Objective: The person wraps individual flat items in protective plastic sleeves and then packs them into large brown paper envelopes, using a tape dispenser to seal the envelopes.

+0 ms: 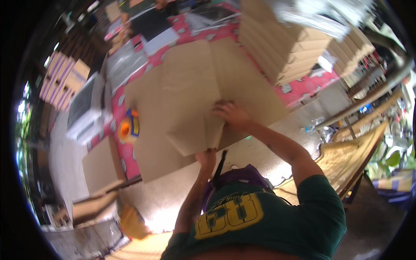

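Note:
A long fold of brown kraft paper (pixel 188 93) lies over a larger brown sheet (pixel 247 82) spread on the table; whether anything is wrapped inside is hidden. My right hand (pixel 232 115) rests on the fold's right edge, its fingers stretched out and slightly blurred. At the near end, my left hand (pixel 207 158) reaches under the folded paper's lip, and its fingers are mostly out of sight. To the left of the sheet sits a tape dispenser (pixel 128 126) with an orange core and blue-and-yellow sides.
A pink patterned cloth (pixel 119 102) covers the table. Tall stacked brown cardboard (pixel 279 47) stands at the far right, with plastic film on top. A cardboard box (pixel 102 169) is at the near left. Behind it are wrapped panels (pixel 86 106). Another person's arm (pixel 125 19) shows at the far side.

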Action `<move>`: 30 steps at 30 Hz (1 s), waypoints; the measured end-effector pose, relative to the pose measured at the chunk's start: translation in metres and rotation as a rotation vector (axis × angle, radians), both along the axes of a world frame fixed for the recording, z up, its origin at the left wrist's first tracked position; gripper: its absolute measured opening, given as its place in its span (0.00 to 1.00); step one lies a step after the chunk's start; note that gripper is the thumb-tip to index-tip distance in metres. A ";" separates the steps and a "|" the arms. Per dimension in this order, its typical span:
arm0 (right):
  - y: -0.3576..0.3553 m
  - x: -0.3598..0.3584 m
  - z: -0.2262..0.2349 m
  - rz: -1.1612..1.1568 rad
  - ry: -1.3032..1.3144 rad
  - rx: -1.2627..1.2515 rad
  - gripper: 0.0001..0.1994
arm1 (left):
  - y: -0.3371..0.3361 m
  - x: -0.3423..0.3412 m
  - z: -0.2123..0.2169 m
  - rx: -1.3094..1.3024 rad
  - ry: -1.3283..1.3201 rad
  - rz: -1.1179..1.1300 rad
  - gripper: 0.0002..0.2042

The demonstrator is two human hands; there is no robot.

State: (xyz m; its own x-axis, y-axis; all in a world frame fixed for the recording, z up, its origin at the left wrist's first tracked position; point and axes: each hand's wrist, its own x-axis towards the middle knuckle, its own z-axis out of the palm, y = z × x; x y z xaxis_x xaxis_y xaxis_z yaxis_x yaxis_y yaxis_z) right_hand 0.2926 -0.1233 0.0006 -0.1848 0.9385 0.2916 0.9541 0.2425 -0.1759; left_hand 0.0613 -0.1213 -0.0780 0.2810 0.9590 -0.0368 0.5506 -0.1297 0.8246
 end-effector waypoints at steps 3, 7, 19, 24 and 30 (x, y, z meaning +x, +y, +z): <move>-0.005 -0.004 -0.014 -0.101 0.150 0.059 0.43 | -0.034 0.009 0.037 0.600 0.030 -0.323 0.12; -0.005 -0.012 -0.024 -0.109 0.164 0.111 0.42 | -0.030 0.040 0.058 0.694 0.241 -0.446 0.20; -0.031 -0.059 -0.059 -0.849 0.244 -0.132 0.54 | 0.012 0.031 0.065 0.487 0.454 -0.574 0.24; -0.049 -0.158 -0.077 -0.802 0.117 -0.103 0.55 | 0.020 0.033 0.083 0.225 0.201 -0.688 0.25; -0.067 -0.103 -0.052 -0.521 0.283 -0.150 0.30 | 0.044 0.006 0.058 0.477 0.295 -0.770 0.25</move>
State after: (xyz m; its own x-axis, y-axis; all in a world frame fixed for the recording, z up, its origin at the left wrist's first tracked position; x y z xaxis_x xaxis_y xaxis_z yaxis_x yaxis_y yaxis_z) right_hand 0.1898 -0.1902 -0.0510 0.3748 0.9193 0.1204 0.8518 -0.2902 -0.4362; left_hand 0.0674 -0.0769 -0.0196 0.8838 0.4464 0.1403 0.3508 -0.8304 0.4328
